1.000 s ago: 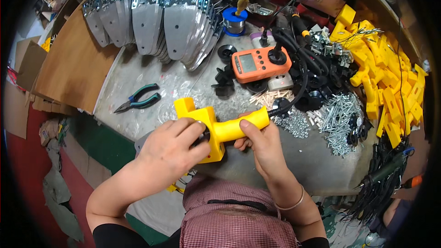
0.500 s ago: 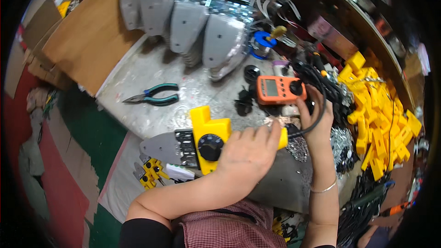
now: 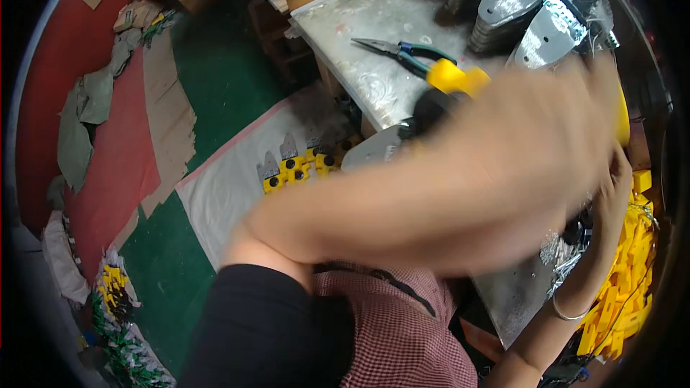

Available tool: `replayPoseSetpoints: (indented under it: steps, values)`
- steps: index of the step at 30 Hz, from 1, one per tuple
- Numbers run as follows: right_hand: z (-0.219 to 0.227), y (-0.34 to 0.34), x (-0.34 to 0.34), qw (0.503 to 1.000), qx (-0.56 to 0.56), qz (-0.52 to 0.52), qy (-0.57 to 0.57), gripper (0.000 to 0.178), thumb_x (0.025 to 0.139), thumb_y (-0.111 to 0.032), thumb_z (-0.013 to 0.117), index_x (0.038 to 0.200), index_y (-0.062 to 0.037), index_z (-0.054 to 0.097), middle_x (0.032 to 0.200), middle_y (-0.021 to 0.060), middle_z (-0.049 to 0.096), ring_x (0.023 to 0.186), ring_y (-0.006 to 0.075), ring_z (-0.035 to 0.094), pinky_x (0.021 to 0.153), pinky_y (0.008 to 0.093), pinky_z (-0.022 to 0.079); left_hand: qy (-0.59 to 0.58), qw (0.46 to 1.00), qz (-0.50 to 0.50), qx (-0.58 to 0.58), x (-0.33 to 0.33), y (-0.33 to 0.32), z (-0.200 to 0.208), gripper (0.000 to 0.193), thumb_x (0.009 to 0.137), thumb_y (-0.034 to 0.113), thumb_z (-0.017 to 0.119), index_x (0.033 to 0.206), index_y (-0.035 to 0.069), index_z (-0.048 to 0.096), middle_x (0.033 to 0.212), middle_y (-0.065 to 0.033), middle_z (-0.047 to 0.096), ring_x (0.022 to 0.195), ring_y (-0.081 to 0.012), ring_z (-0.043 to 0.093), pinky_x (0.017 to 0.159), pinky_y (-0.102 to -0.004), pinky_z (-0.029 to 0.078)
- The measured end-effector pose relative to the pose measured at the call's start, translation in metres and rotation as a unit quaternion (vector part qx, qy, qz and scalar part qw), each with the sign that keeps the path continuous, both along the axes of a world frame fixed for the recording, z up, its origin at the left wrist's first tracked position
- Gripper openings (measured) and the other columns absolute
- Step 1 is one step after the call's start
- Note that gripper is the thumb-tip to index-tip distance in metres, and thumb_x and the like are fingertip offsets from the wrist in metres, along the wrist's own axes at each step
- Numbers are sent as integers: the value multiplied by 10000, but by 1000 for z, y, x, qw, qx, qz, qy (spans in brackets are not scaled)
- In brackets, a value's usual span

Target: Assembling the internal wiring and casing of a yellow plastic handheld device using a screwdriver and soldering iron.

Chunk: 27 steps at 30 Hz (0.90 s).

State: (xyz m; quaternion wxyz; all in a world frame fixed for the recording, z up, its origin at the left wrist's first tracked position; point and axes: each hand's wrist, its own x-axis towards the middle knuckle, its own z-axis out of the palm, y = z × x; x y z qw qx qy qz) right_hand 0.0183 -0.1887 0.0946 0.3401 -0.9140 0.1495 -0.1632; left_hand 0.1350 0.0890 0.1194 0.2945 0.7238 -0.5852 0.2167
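My left forearm crosses the middle, and my left hand (image 3: pixel 532 129) is smeared by motion. It is closed round the handle of a yellow pipe welding iron. The iron's yellow body (image 3: pixel 454 77), black dial (image 3: pixel 433 109) and flat grey metal plate (image 3: pixel 374 149) stick out to the left of the hand. A yellow handle end (image 3: pixel 622 118) shows past its right side. Just below that end is my right hand (image 3: pixel 611 179), with a bangle on the wrist. Its fingers are bent and together, partly hidden; what they hold cannot be made out. Pliers (image 3: pixel 402 52) with dark teal grips lie beyond the iron.
Grey metal plates (image 3: pixel 535 36) stand stacked at the table's (image 3: pixel 338 21) far right. A heap of yellow plastic housings (image 3: pixel 618 280) lies at the right. Several finished-looking yellow irons (image 3: pixel 293 167) rest on a white sheet (image 3: pixel 215 197) at lower left, over a green floor (image 3: pixel 223 93).
The view has swung left, so the table now lies further up and right. My left hand and the iron have come closer and blurred. The orange multimeter is no longer visible.
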Motion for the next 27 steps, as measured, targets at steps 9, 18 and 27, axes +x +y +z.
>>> replayPoseSetpoints:
  steps: [9, 18, 27]
  values:
    - [-26, 126, 23, 976, 183, 100, -58, 373, 995, -237, 536, 1274, 9, 564, 1170, 119, 629, 1107, 183, 574, 976, 317, 420, 558, 820, 66, 109, 91, 176, -52, 328, 725, 12, 687, 1043, 19, 605, 813, -24, 623, 754, -135, 621, 654, -285, 498]
    - [-116, 129, -24, 966, 249, -57, -25, 169, 965, -88, 561, 996, 56, 644, 903, 94, 657, 855, 164, 628, 806, 269, 480, 417, 829, 158, 337, 169, 245, -329, 158, 730, 48, 678, 885, 81, 675, 771, -107, 673, 748, -277, 649, 679, -376, 493]
    - [-118, 137, -17, 980, 162, -109, -39, 141, 897, -65, 576, 857, 51, 647, 790, 115, 640, 725, 169, 590, 679, 269, 450, 201, 824, 270, 456, 198, 234, -482, 250, 714, 64, 675, 961, 105, 676, 933, -119, 693, 926, -316, 655, 785, -430, 529]
